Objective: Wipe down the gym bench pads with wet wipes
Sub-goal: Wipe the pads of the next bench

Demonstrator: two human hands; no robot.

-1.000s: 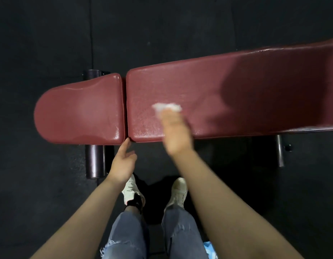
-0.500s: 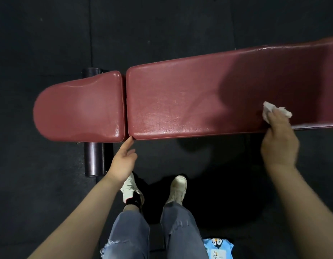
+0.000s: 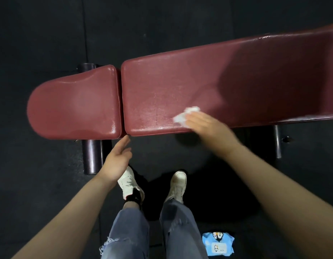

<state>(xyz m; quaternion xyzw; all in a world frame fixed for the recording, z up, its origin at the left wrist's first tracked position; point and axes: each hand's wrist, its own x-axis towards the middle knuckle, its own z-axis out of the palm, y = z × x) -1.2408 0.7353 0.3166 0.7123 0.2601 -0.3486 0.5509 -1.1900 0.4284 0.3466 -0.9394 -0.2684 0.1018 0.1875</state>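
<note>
Both forearms are bare, with no sleeve, watch or band visible. The left hand (image 3: 116, 161) and right hand (image 3: 208, 126) carry no gloves or rings. The legs wear blue denim jeans (image 3: 180, 230); the left leg hem, nearest the left hand, is frayed. Footwear: off-white lace-up sneakers (image 3: 177, 184), with a dark ankle sock above the left sneaker.

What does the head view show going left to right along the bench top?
Short seat pad → gap between the pads → long back pad, with the white wet wipe on it near its front edge, pressed under the right hand.
</note>
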